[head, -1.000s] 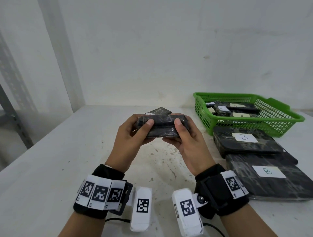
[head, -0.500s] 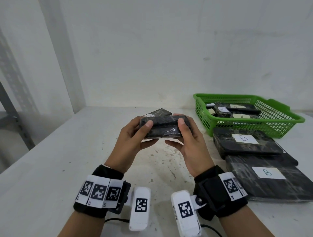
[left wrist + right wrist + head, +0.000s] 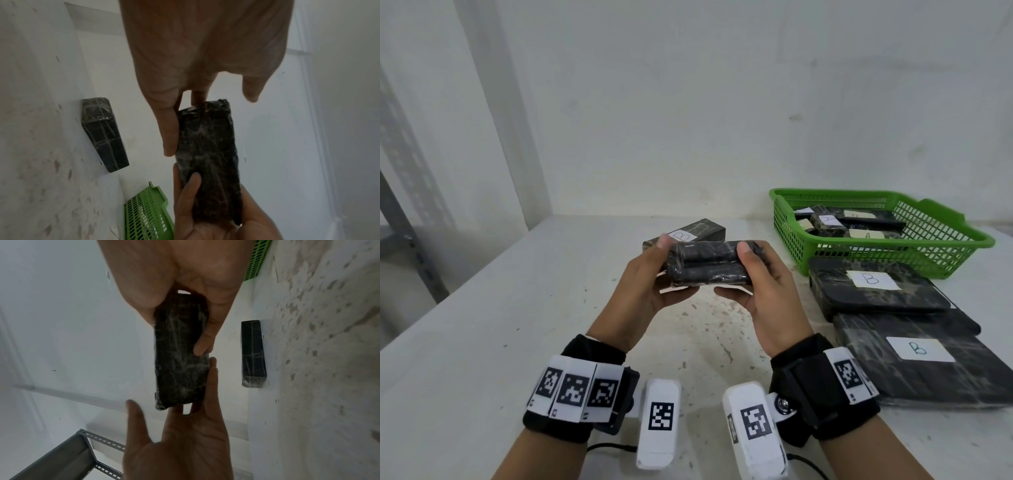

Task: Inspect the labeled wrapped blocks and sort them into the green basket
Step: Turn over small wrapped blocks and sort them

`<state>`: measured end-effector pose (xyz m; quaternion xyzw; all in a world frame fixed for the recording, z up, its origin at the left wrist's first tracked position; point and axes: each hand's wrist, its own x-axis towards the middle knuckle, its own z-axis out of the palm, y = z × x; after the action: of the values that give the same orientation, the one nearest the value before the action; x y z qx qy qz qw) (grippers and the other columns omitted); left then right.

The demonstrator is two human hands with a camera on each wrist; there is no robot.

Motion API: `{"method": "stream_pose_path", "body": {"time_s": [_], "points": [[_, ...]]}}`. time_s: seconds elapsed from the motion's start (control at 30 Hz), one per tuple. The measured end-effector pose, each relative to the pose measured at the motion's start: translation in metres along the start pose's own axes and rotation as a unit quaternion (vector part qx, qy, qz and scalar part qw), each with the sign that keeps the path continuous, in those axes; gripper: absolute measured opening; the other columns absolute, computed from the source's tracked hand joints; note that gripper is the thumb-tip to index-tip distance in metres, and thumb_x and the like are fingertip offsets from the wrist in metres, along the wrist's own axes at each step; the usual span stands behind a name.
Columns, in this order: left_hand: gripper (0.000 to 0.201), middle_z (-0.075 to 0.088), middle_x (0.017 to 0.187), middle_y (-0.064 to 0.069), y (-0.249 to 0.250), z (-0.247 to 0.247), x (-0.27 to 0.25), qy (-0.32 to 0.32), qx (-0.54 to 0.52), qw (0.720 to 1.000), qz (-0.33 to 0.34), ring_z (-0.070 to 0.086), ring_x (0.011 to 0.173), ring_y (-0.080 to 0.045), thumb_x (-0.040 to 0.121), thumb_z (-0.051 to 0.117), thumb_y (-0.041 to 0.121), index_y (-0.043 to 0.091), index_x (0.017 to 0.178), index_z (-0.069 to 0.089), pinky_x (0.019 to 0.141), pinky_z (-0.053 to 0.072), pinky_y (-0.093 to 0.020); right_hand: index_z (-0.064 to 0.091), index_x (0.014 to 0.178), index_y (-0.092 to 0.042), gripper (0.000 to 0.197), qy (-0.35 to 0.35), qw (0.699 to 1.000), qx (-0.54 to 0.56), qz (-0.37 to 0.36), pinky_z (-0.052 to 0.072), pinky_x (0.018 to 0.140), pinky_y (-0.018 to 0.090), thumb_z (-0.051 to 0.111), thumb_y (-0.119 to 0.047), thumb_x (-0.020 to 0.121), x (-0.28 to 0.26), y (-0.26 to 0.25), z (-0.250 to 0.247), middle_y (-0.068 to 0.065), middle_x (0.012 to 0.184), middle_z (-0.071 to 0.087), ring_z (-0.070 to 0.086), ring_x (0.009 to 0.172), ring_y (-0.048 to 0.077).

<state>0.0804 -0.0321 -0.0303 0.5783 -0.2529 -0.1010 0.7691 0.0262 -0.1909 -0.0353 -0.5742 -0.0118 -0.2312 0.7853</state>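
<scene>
I hold a black wrapped block level above the table, between both hands. My right hand grips its right end, thumb on top and fingers beneath. My left hand props the left end with fairly straight fingers underneath. Its thumb stands just clear of the block's corner in the left wrist view and the right wrist view. No label shows on the faces turned to me. The green basket stands at the back right and holds several blocks labelled A.
A small block labelled B lies on the table behind my hands. Two large flat blocks labelled B lie in front of the basket at the right. A grey metal rack stands off the table's left edge.
My left thumb has come off the block's front face and moved up and to the left. The block stays in about the same spot, gripped by the right hand.
</scene>
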Motion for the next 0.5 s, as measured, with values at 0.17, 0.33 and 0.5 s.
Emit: {"method": "stream_pose_path", "body": {"time_s": [0.17,0.33,0.5], "points": [[0.019,0.073,0.1,-0.006,-0.0023,-0.0034,0.0016,0.02,0.026,0.999,0.026,0.069,0.099,-0.02,0.099,0.053,0.019,0.01,0.103,0.069,0.082,0.059,-0.036,0.062,0.097,-0.014,0.017,-0.015,1.0,-0.014,-0.004,0.059,0.064,0.033,0.053,-0.028,0.098,-0.0017,0.0007,0.0021,-0.001,0.093,0.071,0.069,0.09,0.015],[0.022,0.073,0.1,-0.004,-0.0009,-0.0028,0.0025,0.015,0.041,0.999,0.02,0.069,0.098,-0.018,0.097,0.054,0.021,0.008,0.107,0.068,0.083,0.059,-0.034,0.061,0.101,-0.014,0.037,-0.007,0.999,-0.051,0.008,0.057,0.06,0.032,0.058,-0.048,0.087,-0.0029,0.0004,0.0034,0.001,0.097,0.07,0.069,0.092,0.014],[0.021,0.072,0.096,-0.003,-0.0035,-0.0016,0.0003,0.015,0.081,0.996,0.017,0.069,0.092,-0.015,0.087,0.064,0.028,0.013,0.1,0.07,0.084,0.059,-0.035,0.059,0.092,-0.012,0.011,0.002,0.998,-0.066,-0.022,0.056,0.057,0.029,0.057,-0.022,0.098,-0.0023,0.0019,0.0007,-0.003,0.083,0.068,0.068,0.079,0.015]]}}
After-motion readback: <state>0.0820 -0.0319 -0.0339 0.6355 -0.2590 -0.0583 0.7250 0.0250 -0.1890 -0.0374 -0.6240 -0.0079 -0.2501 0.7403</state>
